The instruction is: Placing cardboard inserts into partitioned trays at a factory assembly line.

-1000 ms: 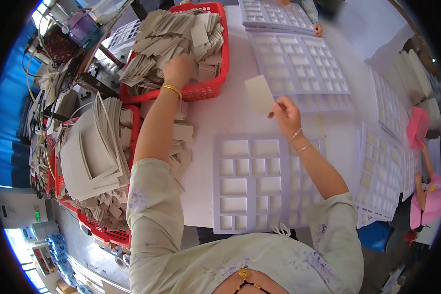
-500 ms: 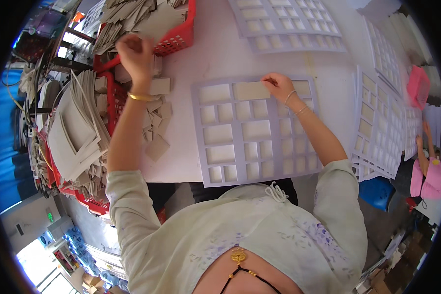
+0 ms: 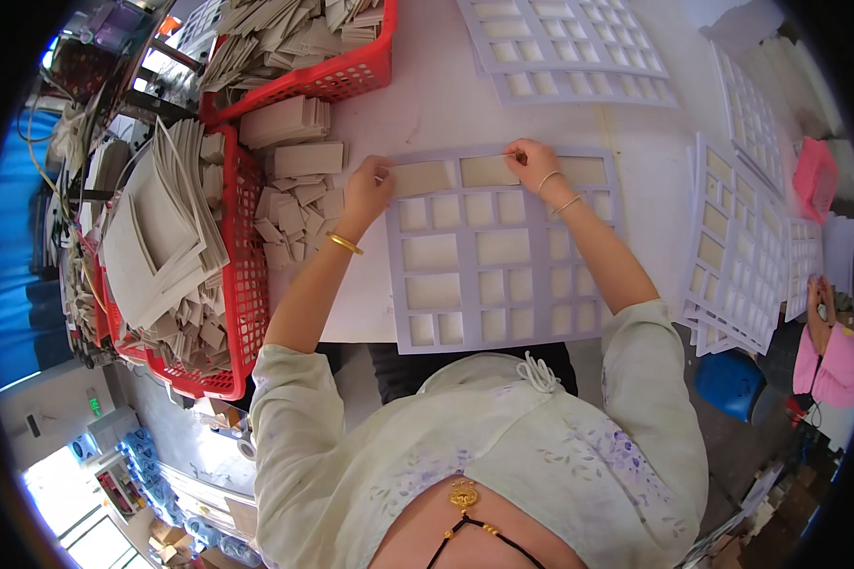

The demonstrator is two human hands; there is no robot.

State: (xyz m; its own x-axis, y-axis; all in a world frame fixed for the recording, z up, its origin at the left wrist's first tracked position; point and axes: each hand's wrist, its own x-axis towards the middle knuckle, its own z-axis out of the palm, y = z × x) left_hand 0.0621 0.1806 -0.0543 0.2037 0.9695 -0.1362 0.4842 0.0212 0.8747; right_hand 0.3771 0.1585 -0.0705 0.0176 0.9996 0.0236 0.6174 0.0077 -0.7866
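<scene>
A lilac-white panel with rows of rectangular windows [image 3: 468, 256] lies on the table in front of me. My left hand [image 3: 368, 187] pinches the left end of a grey cardboard strip [image 3: 422, 178], which lies slightly tilted over the window at the panel's far left corner. Beside it a second cardboard piece [image 3: 485, 172] fills the neighbouring window of the far row. The closed fingers of my right hand [image 3: 533, 163] are at that piece's right end, thumb and forefinger together over its edge.
Left of the panel are loose small cardboard pieces [image 3: 299, 216] and a stack of strips [image 3: 287, 121]. Two red baskets [image 3: 248, 256] hold more cardboard. Further windowed panels lie at the far side [image 3: 579, 57] and right [image 3: 735, 242]. Another person in pink [image 3: 830, 356] works at the far right.
My left hand has come from the far red basket to the panel's far left corner, now with a cardboard strip. My right hand has stayed at the neighbouring piece.
</scene>
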